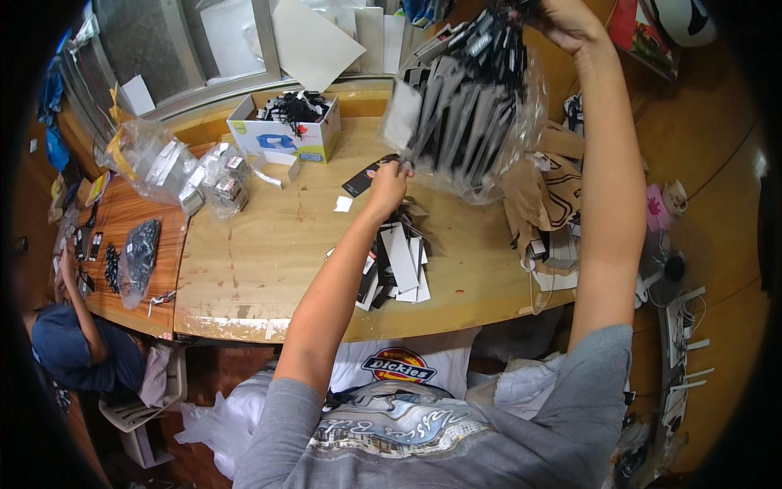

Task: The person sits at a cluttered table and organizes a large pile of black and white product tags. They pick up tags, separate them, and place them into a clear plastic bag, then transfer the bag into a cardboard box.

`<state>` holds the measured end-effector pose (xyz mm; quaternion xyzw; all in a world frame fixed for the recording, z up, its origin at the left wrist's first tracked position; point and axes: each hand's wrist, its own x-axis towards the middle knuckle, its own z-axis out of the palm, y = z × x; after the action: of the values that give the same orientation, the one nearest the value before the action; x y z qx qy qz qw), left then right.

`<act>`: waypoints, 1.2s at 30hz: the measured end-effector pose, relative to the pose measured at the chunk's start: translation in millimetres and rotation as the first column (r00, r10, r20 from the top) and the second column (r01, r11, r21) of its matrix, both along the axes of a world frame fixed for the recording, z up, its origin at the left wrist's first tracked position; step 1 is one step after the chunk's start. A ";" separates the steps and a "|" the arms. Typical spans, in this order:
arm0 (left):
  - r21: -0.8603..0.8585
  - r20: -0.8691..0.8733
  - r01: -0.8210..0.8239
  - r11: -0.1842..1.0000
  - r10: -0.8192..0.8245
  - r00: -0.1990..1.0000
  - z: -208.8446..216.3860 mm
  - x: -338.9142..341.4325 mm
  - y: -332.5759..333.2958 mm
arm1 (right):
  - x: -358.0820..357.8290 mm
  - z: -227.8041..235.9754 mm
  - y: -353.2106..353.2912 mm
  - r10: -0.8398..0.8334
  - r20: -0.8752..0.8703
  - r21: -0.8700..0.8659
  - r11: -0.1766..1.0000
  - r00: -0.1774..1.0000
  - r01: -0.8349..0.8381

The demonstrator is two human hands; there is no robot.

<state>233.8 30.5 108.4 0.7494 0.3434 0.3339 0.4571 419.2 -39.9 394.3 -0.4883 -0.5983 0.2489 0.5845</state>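
Observation:
My right hand (566,26) is raised at the top, its fingers closed on the black strings of a thick bunch of hang tags (468,114). A clear plastic bag (533,98) surrounds these black, grey and white tags, which hang above the table's far side. My left hand (388,189) is closed by the bag's lower left edge; what its fingers pinch is too small to make out. Beside those fingers is a black hang tag (359,181). Below my left wrist, a loose pile of black and white tags (397,259) lies on the table.
An open white box (319,143) of black-stringed tags stands at the back. Left of it are clear bags with small boxes (224,179). A brown paper bag (544,191) sits at the right. Another person (85,346) works at the far left, near a bag of dark items (140,257).

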 end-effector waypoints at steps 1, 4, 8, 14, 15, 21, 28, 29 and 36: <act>-0.032 -0.011 -0.010 0.999 0.010 1.000 -2.3 -2.3 3.9 | 4.1 2.7 7.9 -0.001 -0.074 0.054 0.999 0.997 0.005; 0.042 -0.005 0.089 0.995 -0.089 0.996 -11.3 14.6 -0.3 | 58.1 16.5 13.8 0.216 -0.418 0.437 0.899 0.882 -0.013; -0.033 0.047 0.059 0.998 -0.057 0.997 -28.3 1.7 11.4 | 74.0 23.6 20.7 0.195 -0.460 0.464 0.884 0.866 0.047; -0.426 0.473 -0.113 0.898 0.327 0.818 -8.2 -66.8 22.7 | 11.8 9.1 28.5 -0.292 -0.136 0.082 0.949 0.947 0.304; -0.451 0.514 -0.036 0.892 0.292 0.806 6.3 -68.5 18.0 | 6.9 4.3 14.5 -0.326 -0.068 0.010 0.945 0.943 0.328; -0.162 0.648 0.207 0.965 -0.054 0.760 80.4 -106.8 -11.7 | -23.2 -28.1 -6.7 0.017 0.240 0.093 0.995 0.971 -0.041; -0.025 0.088 0.122 0.992 -0.119 0.989 30.0 -56.0 20.7 | -53.1 -94.8 -1.5 0.371 0.240 0.007 0.923 0.897 -0.384; 0.167 0.125 0.139 0.976 -0.161 0.979 8.7 -56.3 28.2 | -57.1 -95.1 -4.9 0.417 0.139 -0.005 0.907 0.898 -0.420; -0.194 0.154 0.338 0.921 -0.311 0.938 -71.1 -34.6 20.3 | -27.5 -43.9 -24.5 0.332 -0.263 0.318 0.916 0.906 -0.244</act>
<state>199.2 50.9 37.3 0.7200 0.2207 0.2581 0.6052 391.7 -64.4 350.4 -0.2611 -0.5936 0.3206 0.6905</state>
